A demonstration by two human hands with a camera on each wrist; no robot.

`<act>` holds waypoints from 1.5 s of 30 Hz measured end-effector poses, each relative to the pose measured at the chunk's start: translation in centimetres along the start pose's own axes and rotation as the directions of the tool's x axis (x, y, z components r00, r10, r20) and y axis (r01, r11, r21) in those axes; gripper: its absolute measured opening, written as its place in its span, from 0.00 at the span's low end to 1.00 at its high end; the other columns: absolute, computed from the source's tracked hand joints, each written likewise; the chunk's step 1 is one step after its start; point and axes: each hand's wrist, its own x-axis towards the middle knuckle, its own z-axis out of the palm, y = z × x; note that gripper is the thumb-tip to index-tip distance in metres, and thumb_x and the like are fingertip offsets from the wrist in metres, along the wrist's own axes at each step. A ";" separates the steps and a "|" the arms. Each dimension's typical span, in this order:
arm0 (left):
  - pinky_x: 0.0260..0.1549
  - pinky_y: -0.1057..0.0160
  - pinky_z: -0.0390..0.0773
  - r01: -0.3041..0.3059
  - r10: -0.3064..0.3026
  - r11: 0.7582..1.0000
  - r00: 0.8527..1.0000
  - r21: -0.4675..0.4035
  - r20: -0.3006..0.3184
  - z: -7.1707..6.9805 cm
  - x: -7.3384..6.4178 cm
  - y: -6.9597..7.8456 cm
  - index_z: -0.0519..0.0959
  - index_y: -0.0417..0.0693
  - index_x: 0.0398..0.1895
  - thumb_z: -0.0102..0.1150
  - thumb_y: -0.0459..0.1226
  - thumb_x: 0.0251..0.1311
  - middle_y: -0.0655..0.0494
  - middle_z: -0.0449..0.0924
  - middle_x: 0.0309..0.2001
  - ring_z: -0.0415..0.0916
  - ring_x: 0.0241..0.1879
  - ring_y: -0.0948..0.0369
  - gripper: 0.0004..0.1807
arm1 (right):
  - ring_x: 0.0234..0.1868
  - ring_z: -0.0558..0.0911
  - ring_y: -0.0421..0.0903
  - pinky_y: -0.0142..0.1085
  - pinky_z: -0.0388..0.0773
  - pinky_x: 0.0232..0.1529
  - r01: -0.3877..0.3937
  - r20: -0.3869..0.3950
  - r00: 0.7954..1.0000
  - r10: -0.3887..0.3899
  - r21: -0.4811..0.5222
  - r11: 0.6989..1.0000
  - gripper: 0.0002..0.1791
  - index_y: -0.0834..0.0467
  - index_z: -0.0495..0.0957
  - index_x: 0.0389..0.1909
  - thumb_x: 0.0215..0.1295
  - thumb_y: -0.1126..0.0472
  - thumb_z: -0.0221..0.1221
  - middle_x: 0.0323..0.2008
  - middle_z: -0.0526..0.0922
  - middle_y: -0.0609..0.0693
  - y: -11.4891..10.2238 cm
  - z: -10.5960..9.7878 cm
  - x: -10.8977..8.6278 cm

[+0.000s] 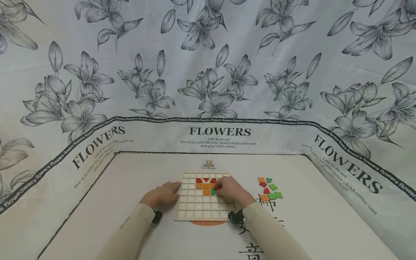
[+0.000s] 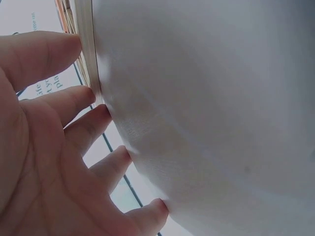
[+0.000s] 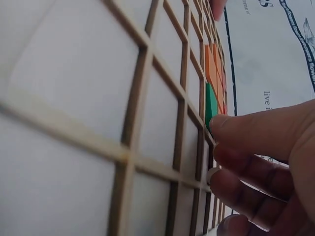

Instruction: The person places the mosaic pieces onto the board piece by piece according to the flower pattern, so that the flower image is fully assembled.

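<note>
Green tile (image 3: 211,103): in the wooden grid (image 1: 185,219), beside orange tiles (image 1: 206,186), touching my right thumb (image 3: 234,125).
Right hand (image 1: 230,188): fingers bent, close together; whether they pinch it, I cannot tell.
Left hand (image 1: 165,193): fingers spread at the grid's edge, apparently steadying it.
Loose tiles (image 1: 266,190): right of the grid, presumably for my easy reach.

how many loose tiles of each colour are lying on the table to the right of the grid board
Light green tiles: 3
Orange tiles: 2
Red tiles: 2
Dark green tile: 1
Total: 8
</note>
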 end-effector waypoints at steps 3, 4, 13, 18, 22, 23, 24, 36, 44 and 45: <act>0.72 0.36 0.50 -0.002 0.002 1.000 1.000 0.000 -0.005 0.0 -0.1 0.0 0.59 0.50 0.74 0.43 0.47 0.68 0.52 0.57 0.75 0.49 0.76 0.48 0.32 | 0.34 0.75 0.43 0.36 0.77 0.36 -0.008 -0.008 1.000 0.008 -0.023 1.000 0.09 0.55 0.86 0.39 0.58 0.65 0.62 0.37 0.83 0.47 0.6 -0.6 0.0; 0.72 0.36 0.50 -0.001 0.001 1.000 1.000 0.000 -0.007 -0.1 -0.1 0.0 0.59 0.50 0.74 0.43 0.47 0.68 0.52 0.57 0.75 0.49 0.76 0.48 0.32 | 0.34 0.74 0.44 0.36 0.76 0.35 -0.017 -0.009 1.000 0.017 -0.024 1.000 0.10 0.55 0.86 0.39 0.58 0.65 0.61 0.37 0.83 0.48 0.8 -0.8 -0.1; 0.71 0.36 0.50 -0.007 0.007 1.000 1.000 -0.007 -0.010 0.0 -0.2 0.1 0.59 0.49 0.74 0.44 0.46 0.68 0.52 0.57 0.75 0.48 0.76 0.48 0.32 | 0.37 0.75 0.45 0.39 0.78 0.39 -0.124 -0.030 0.992 0.122 -0.073 0.990 0.09 0.52 0.85 0.42 0.63 0.60 0.60 0.38 0.81 0.48 3.6 -2.7 -0.3; 0.72 0.36 0.50 0.002 -0.002 1.000 1.000 -0.001 -0.006 0.0 -0.2 0.1 0.59 0.49 0.74 0.43 0.46 0.68 0.52 0.57 0.75 0.49 0.76 0.48 0.32 | 0.38 0.76 0.46 0.43 0.79 0.43 -0.127 -0.077 0.990 0.118 -0.127 0.984 0.10 0.55 0.85 0.42 0.62 0.61 0.59 0.39 0.83 0.50 5.6 -4.3 -0.6; 0.71 0.36 0.50 0.005 -0.005 1.000 1.000 0.003 -0.001 0.0 -0.1 0.1 0.59 0.50 0.74 0.43 0.46 0.68 0.52 0.57 0.75 0.49 0.76 0.48 0.32 | 0.38 0.77 0.47 0.43 0.79 0.41 -0.184 -0.098 0.980 0.172 -0.127 0.975 0.10 0.55 0.84 0.43 0.63 0.60 0.59 0.42 0.83 0.53 7.6 -5.3 -0.8; 0.71 0.36 0.50 0.004 -0.004 1.000 1.000 0.003 0.000 0.0 -0.1 0.1 0.59 0.50 0.74 0.43 0.46 0.68 0.52 0.57 0.75 0.49 0.76 0.48 0.32 | 0.38 0.77 0.47 0.42 0.79 0.40 -0.198 -0.102 0.977 0.186 -0.123 0.972 0.10 0.56 0.84 0.43 0.63 0.60 0.59 0.42 0.83 0.53 8.1 -5.5 -0.9; 0.71 0.36 0.50 0.001 -0.001 1.000 1.000 0.003 0.000 0.0 -0.1 0.1 0.59 0.50 0.74 0.43 0.46 0.68 0.52 0.57 0.75 0.49 0.76 0.48 0.32 | 0.39 0.77 0.48 0.42 0.80 0.38 -0.215 -0.105 0.973 0.204 -0.112 0.970 0.11 0.56 0.83 0.44 0.63 0.60 0.58 0.43 0.83 0.54 8.6 -5.7 -1.1; 0.71 0.36 0.51 -0.003 0.003 1.000 1.000 0.007 -0.009 0.2 -0.2 0.0 0.59 0.50 0.74 0.43 0.46 0.69 0.52 0.57 0.75 0.49 0.76 0.48 0.31 | 0.46 0.77 0.55 0.55 0.77 0.54 -0.342 -0.167 0.928 0.333 -0.027 0.939 0.18 0.62 0.78 0.54 0.66 0.61 0.56 0.55 0.78 0.64 14.5 -7.6 -2.3; 0.72 0.38 0.51 0.001 -0.001 1.000 1.000 -0.007 -0.017 0.2 -0.3 0.0 0.59 0.51 0.74 0.43 0.46 0.68 0.53 0.58 0.75 0.49 0.76 0.49 0.31 | 0.51 0.75 0.59 0.59 0.74 0.56 -0.436 -0.117 0.894 0.432 -0.018 0.900 0.21 0.66 0.74 0.58 0.67 0.62 0.52 0.59 0.74 0.67 16.6 -8.2 -2.9; 0.72 0.38 0.51 0.001 -0.001 1.000 1.000 -0.011 -0.017 0.2 -0.3 0.1 0.59 0.51 0.75 0.43 0.46 0.68 0.53 0.57 0.75 0.49 0.76 0.50 0.32 | 0.52 0.76 0.59 0.59 0.74 0.56 -0.437 -0.111 0.895 0.432 -0.020 0.899 0.21 0.66 0.74 0.59 0.68 0.62 0.52 0.59 0.74 0.67 16.7 -8.2 -3.0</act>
